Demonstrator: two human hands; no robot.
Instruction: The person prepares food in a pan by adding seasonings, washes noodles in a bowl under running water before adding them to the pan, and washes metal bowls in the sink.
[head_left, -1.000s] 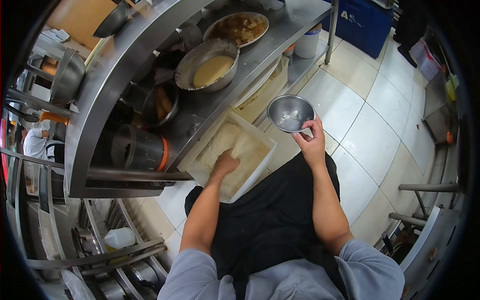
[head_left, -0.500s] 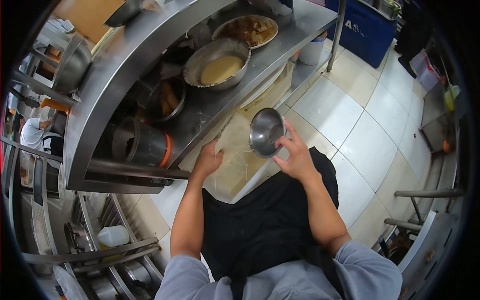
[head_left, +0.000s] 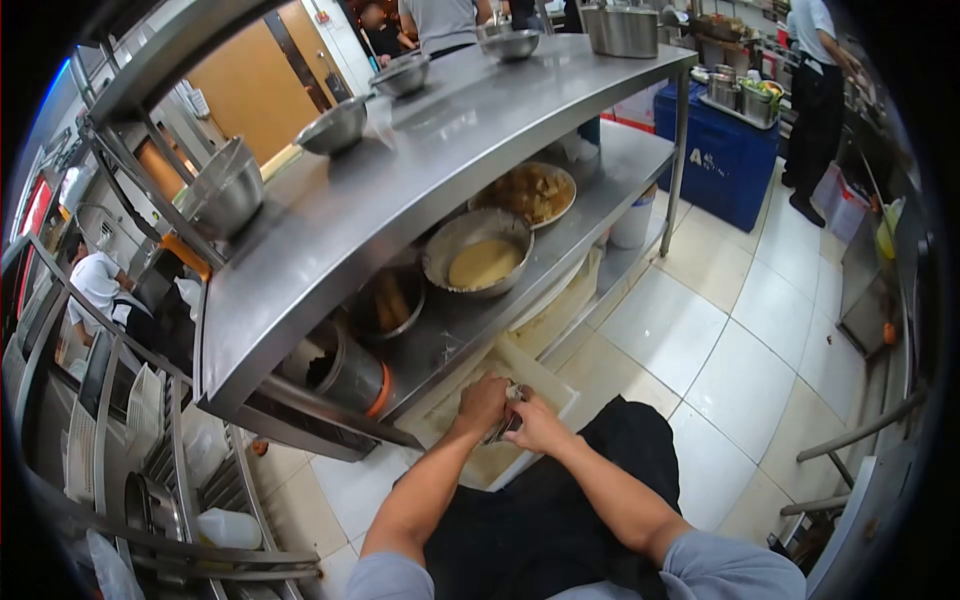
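My left hand (head_left: 484,405) and my right hand (head_left: 537,422) meet over a white plastic tub (head_left: 562,400) below the shelf edge. Fingers of both hands are closed. A shiny grey strip of a small metal bowl (head_left: 497,432) shows between them, mostly covered by the hands. My right hand grips the bowl. Whatever my left fingers press on is hidden. Pale contents line the tub, though the hands block much of it. On the lower shelf, just beyond my hands, stands a big metal bowl (head_left: 440,253) of pale yellow batter (head_left: 487,265).
The steel table (head_left: 330,235) arches above the lower shelf, with metal bowls (head_left: 335,127) on top. A plate of brown food (head_left: 545,195) and an orange-banded container (head_left: 352,370) sit below. A blue box (head_left: 715,160) stands at the far end. Other people (head_left: 812,100) work beyond.
My hands have come together; before, the right held the metal bowl apart while the left held thin clear plastic film. The view has tilted up, showing more of the table top.
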